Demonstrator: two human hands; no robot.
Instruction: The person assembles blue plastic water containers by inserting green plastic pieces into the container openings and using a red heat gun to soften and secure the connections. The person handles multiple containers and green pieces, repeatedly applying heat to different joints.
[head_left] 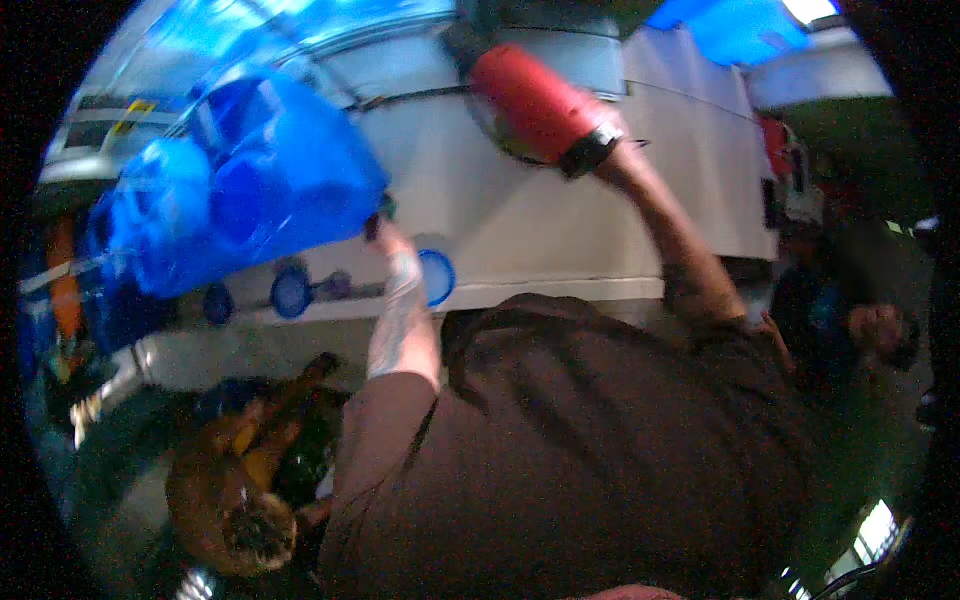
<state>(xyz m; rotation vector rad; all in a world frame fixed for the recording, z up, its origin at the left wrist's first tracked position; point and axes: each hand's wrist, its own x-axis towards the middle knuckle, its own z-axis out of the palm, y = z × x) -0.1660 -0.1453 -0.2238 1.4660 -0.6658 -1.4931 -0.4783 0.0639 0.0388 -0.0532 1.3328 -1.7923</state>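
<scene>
My right forearm reaches up to a bulky red cylindrical thing (540,105) with a black band near the wrist and a dark far end. My right hand (615,155) is at its near end, apparently gripping it; motion smears the fingers, and its exact kind is unclear. On the left, my left hand (388,232) is against the lower right edge of a large, shiny blue plastic thing (290,150) with rounded bulges. Something dark shows at those fingertips. Blur hides the fingers, so I cannot tell whether they grip the plastic.
A pale panelled surface (570,220) spans the area ahead. Round blue discs (435,278) line its lower edge. Another person (880,330) is at the right, and a brown rounded shape (215,490) lies low on the left. Blue sheeting (725,35) shows at the top right.
</scene>
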